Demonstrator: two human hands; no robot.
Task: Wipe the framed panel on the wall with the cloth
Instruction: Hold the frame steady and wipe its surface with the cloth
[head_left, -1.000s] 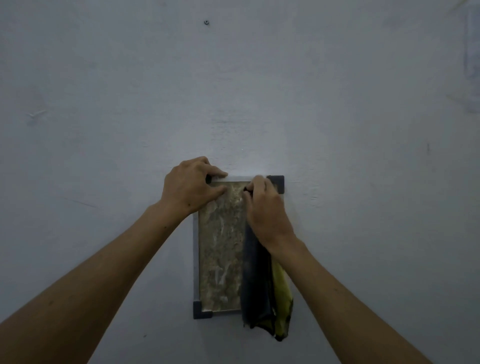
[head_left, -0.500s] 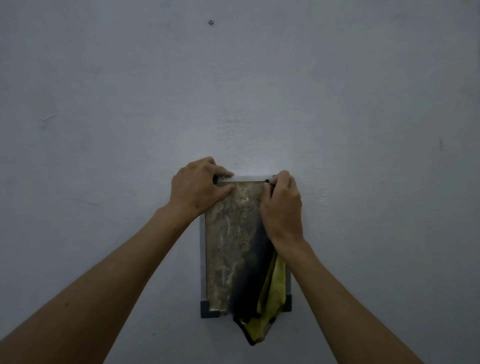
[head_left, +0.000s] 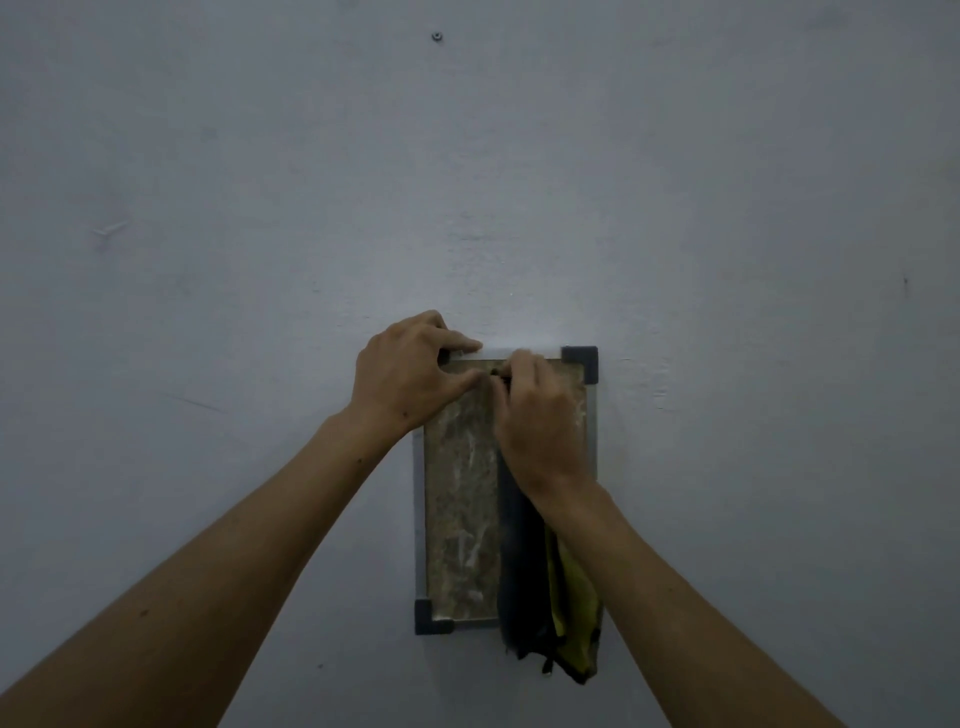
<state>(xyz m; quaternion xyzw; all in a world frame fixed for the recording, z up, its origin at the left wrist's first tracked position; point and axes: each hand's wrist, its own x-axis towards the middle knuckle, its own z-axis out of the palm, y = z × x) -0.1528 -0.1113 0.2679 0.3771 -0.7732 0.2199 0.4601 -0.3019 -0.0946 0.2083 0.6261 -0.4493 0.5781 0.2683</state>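
My left hand grips the top left corner of the framed panel on the wall. My right hand, fingers curled, seems to pinch the cloth against the panel's top edge; the cloth hangs down past the bottom edge.

1. A plain pale grey-blue wall fills the whole view, dimly lit.
2. A small dark screw or bolt head sits high on it, near the top edge.
3. Faint scuffs and a small dark speck mark the paint.
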